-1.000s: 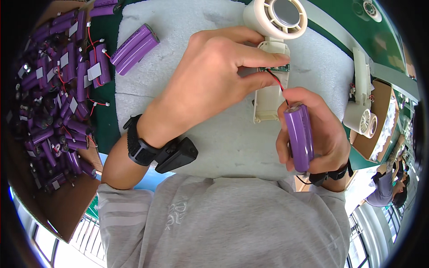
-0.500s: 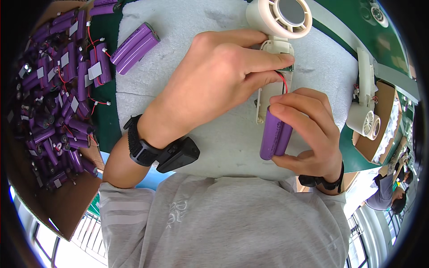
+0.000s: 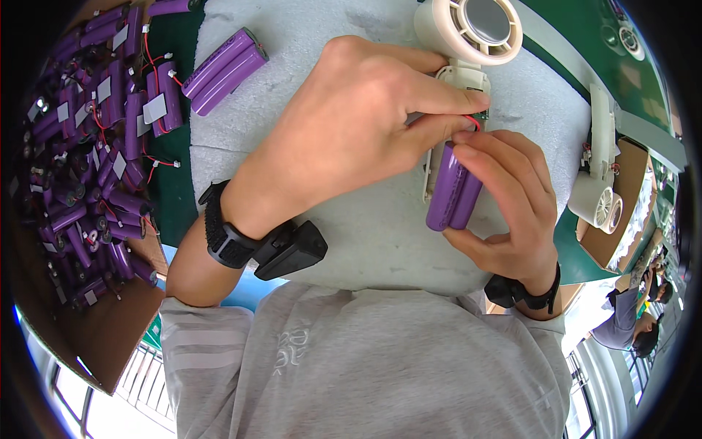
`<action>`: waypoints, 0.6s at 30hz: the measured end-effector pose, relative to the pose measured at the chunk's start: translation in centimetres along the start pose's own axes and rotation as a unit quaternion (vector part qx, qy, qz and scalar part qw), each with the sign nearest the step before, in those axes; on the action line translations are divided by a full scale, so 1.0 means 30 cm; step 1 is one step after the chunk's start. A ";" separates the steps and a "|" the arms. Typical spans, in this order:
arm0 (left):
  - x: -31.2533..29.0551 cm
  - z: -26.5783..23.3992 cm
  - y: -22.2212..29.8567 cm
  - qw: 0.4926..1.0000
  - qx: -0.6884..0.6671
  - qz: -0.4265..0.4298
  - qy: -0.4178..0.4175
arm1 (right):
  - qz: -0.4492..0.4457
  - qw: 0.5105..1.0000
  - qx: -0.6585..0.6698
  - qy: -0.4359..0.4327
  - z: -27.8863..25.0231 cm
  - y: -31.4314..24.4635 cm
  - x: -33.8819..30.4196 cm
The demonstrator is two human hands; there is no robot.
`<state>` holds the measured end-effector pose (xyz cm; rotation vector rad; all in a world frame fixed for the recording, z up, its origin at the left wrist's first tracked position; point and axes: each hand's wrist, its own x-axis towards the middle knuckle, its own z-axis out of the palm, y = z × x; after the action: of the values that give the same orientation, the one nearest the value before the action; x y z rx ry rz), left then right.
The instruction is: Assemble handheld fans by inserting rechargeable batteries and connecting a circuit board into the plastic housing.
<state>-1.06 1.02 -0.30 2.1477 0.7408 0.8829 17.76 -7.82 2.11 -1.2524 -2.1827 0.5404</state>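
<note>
We look down at a pale, grainy foam pad (image 3: 351, 245). Our right hand (image 3: 515, 201) grips a purple battery pack (image 3: 452, 194) over the open handle of a cream fan body (image 3: 439, 31), thumb at the pack's lower end, fingers at its top. Our left hand (image 3: 373, 102) holds the fan body around its neck, forefinger and thumb beside a green circuit board (image 3: 480, 115) and a short red wire (image 3: 474, 123) (whether they pinch the wire, we cannot tell).

The pack, two round cells side by side in glossy wrap, should feel stiff, dense and slightly slippery; we would hold it by its long sides and spare the wire, likely its weakest part. The fan body looks light and rigid: smooth plastic, a spoked ring, a grey disc. A similar spare pack (image 3: 224, 71) lies at the upper left.
</note>
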 end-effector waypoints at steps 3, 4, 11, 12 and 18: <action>0.004 -0.006 -0.005 1.000 -0.008 -0.001 -0.010 | 0.007 1.000 -0.001 -0.005 0.004 0.008 -0.008; 0.005 -0.008 -0.007 1.000 -0.011 0.003 -0.012 | 0.010 1.000 -0.001 -0.007 0.006 0.009 -0.009; 0.010 -0.023 -0.005 0.999 -0.026 0.010 -0.026 | -0.003 0.998 -0.050 -0.032 -0.002 0.000 -0.013; 0.010 -0.026 -0.006 0.999 -0.024 0.013 -0.027 | -0.002 0.998 -0.060 -0.036 -0.001 -0.003 -0.017; 0.003 -0.027 -0.017 0.998 -0.040 -0.003 -0.044 | 0.017 0.997 -0.076 -0.008 0.008 -0.019 -0.039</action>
<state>-1.73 1.69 -0.23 2.0990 0.6565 0.7961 17.71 -9.13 1.95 -1.3706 -2.2556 0.4045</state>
